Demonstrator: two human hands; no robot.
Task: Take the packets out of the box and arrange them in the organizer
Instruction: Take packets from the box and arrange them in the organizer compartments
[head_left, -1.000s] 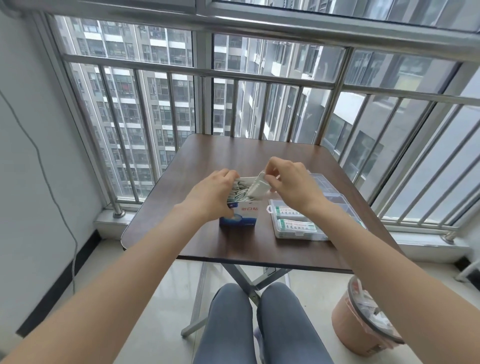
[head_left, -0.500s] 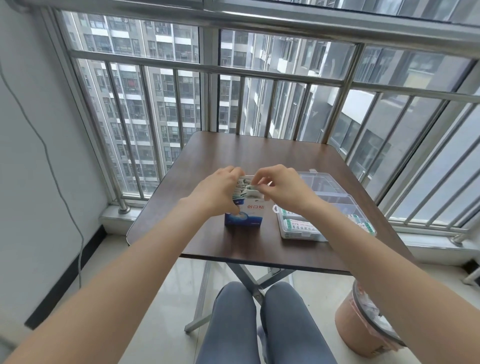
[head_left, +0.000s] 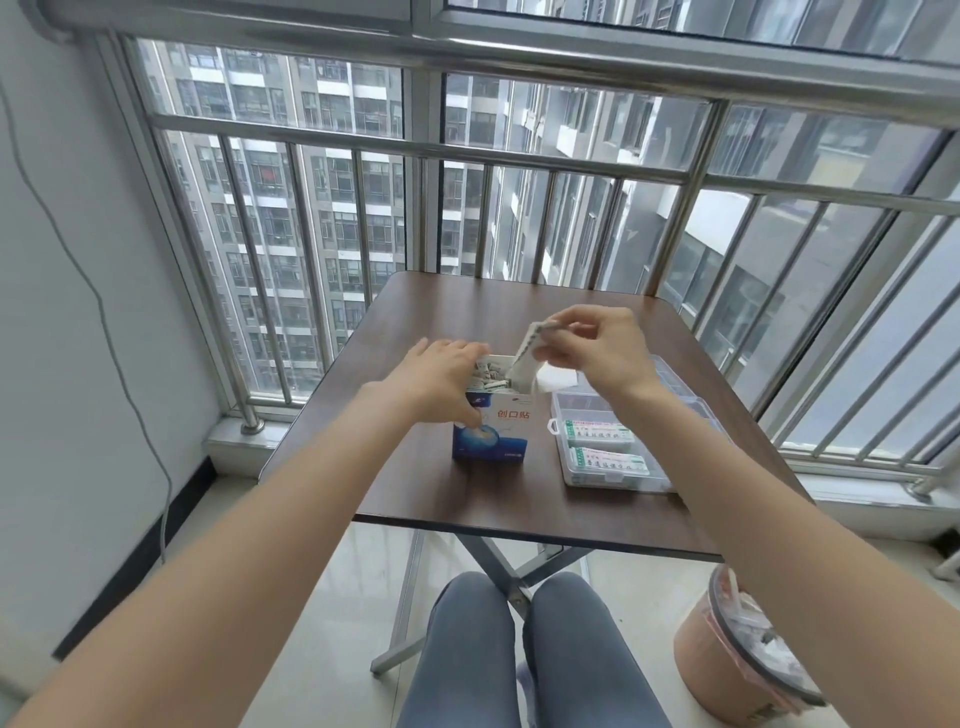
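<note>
Pinching a packet (head_left: 525, 358) above the box (head_left: 491, 426), right-hand fingers (head_left: 558, 338) grip its top; left hand (head_left: 441, 382) clasps the box.

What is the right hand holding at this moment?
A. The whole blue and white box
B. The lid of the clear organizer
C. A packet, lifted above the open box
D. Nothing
C: the right hand pinches a packet that hangs above the open box, which the left hand steadies.
</note>
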